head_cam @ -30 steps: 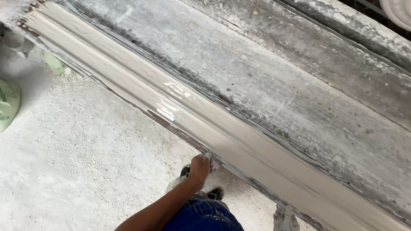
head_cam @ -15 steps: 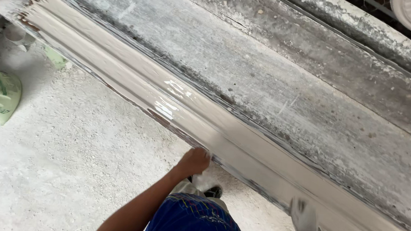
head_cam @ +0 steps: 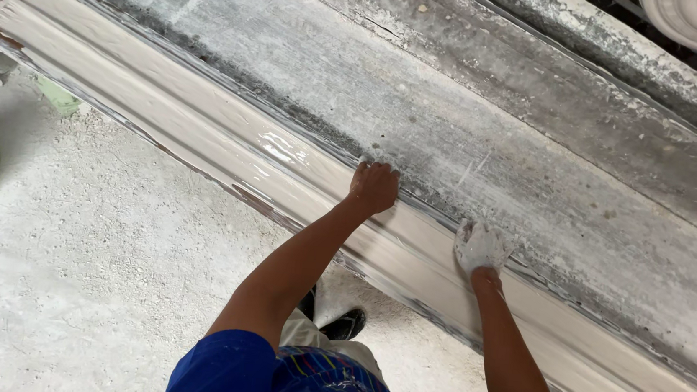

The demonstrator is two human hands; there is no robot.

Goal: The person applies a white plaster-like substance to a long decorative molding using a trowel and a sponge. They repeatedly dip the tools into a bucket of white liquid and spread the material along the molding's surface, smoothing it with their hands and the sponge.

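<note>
pressing onto the far edge of the wet plaster moulding (head_cam: 284, 161) on the dusty surface (head_cam: 537, 154), both hands have moved up from its near side: left hand (head_cam: 374, 186) curled closed, plaster-coated right hand (head_cam: 480, 246) spread flat, neither gripping anything.

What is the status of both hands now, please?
Left hand fisted on wet plaster moulding. Right hand, plaster-coated, pressed flat on it. Nothing in the way.

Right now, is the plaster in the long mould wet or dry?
Wet: the plaster shines glossy near the left hand, and the right hand is coated white.
</note>
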